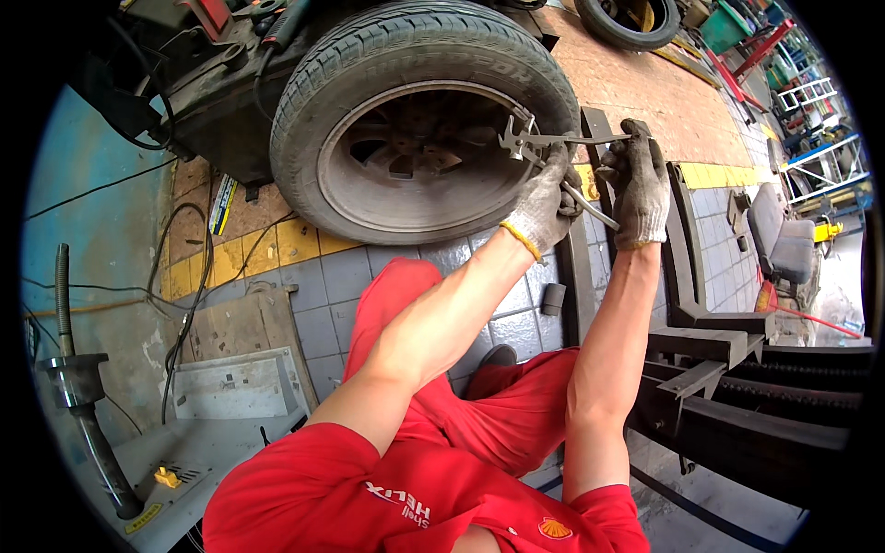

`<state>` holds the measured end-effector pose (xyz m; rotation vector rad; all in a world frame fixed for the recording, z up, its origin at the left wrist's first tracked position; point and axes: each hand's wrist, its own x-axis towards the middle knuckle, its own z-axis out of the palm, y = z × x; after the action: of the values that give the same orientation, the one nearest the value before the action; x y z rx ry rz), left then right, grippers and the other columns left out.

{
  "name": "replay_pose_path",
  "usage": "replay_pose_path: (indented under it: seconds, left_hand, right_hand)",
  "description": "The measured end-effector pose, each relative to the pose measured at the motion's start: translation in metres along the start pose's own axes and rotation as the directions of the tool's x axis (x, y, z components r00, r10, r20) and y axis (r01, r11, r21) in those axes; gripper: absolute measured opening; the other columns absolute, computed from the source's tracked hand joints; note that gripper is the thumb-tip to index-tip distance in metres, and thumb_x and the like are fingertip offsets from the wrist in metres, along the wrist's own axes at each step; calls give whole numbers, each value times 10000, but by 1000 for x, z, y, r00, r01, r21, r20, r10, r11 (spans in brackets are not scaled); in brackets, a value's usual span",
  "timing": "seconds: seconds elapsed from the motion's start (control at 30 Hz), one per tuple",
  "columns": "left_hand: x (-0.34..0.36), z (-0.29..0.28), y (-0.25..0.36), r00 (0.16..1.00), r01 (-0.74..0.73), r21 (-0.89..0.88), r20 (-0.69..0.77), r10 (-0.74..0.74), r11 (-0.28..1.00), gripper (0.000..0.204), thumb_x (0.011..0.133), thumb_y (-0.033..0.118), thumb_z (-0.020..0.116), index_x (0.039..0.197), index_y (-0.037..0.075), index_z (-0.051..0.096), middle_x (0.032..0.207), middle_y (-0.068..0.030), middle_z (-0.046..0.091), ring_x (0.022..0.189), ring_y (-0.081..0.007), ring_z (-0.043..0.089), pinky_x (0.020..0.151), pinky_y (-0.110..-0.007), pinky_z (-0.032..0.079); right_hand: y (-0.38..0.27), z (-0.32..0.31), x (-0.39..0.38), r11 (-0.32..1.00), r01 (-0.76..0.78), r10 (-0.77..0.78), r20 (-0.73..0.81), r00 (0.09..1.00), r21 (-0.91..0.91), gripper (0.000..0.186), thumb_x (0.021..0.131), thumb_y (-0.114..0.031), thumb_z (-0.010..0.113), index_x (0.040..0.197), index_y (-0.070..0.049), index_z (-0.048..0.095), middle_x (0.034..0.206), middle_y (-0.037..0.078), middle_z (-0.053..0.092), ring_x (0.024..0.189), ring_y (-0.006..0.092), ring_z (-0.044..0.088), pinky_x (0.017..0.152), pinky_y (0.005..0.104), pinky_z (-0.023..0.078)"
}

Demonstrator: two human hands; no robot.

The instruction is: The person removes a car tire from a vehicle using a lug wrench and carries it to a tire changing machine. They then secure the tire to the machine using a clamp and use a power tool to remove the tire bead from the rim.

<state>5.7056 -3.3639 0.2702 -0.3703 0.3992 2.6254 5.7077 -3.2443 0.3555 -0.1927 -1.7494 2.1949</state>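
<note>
Steadying the tool (587, 141) on the right side of the wheel (419, 157) takes both our gloved hands. The left hand (544, 198) is wrapped round it close to its head (514, 141), and the right hand (639, 175) has its fingers curled round the end of the long handle; how hard either one squeezes, we cannot tell. The wheel faces us, ringed by its tyre (300, 138), and the tool's head sits by the edge of the rim (406, 210), perhaps touching it, perhaps just in front. To work well here, we should let the left hand guide the head and the right hand supply the force from the handle's end, where leverage is best. Setting the head squarely before any push should keep it from skidding and scoring the rim. The second handle (591, 205) slants down between our hands, so we should keep fingers out of the gap between the two handles.
</note>
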Motion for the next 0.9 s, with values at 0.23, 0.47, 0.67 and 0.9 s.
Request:
replay_pose_path:
  seconds: [0.23,0.47,0.67,0.9]
  left_hand:
    - [16,12,1,998,-46,-82,39,49,996,426,1019,491,741,807,145,611,665,28,536,486,-85,438,467,-247,359]
    - [16,31,-5,994,-40,2,-101,40,999,457,1055,521,676,831,132,590,665,31,502,459,-78,397,445,-241,351]
    - [24,30,-6,996,-70,-29,-49,68,997,329,1083,479,647,1125,157,694,802,40,577,602,-93,525,500,-261,446]
    - [23,33,-3,999,-6,-74,-33,4,997,381,1071,513,649,956,150,633,754,21,567,515,-83,486,456,-227,418]
  right_hand:
    - [-7,-5,5,998,32,-37,78,996,61,457,1116,-261,614,1494,-14,542,1306,130,670,1003,193,724,817,330,619]
    - [-28,-7,-16,901,129,-66,165,984,-414,937,899,-157,857,1675,-85,337,1637,204,425,1499,331,461,1212,458,452]
    - [-36,-8,-19,19,580,-209,564,799,-814,1028,737,-352,951,1606,-95,465,1690,244,356,1549,449,374,1254,514,375]
    - [-86,31,-9,-532,617,150,653,742,-580,1089,667,-348,957,1593,-79,449,1689,220,359,1567,467,316,1294,571,267]
